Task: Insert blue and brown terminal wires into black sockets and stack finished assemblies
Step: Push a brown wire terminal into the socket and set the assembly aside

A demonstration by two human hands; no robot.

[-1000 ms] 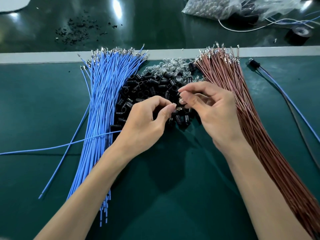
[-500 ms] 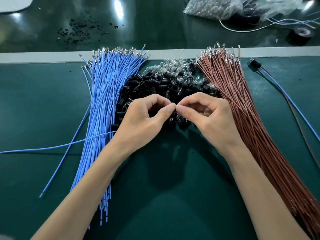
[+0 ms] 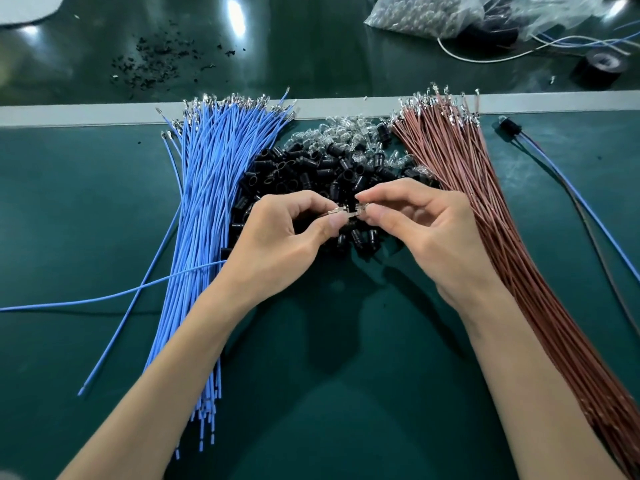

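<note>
Black sockets (image 3: 311, 168) lay heaped on the worktop (image 3: 69, 202) between thick bundles of blue wires (image 3: 214, 174) and brown wires (image 3: 467, 174). The left hand (image 3: 277, 244) pinched a metal terminal (image 3: 341, 213), the right hand (image 3: 433, 237) a small unclear part. One finished assembly (image 3: 509, 125) lay far right; most work apparently remained.

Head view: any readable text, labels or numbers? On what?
No readable text anywhere in this view.
Blue wires, brown wires: no print visible on the insulation.
Black sockets: too small to show any marking.
Plastic bag: no label visible.
Tape roll: blurred, nothing legible.
</note>
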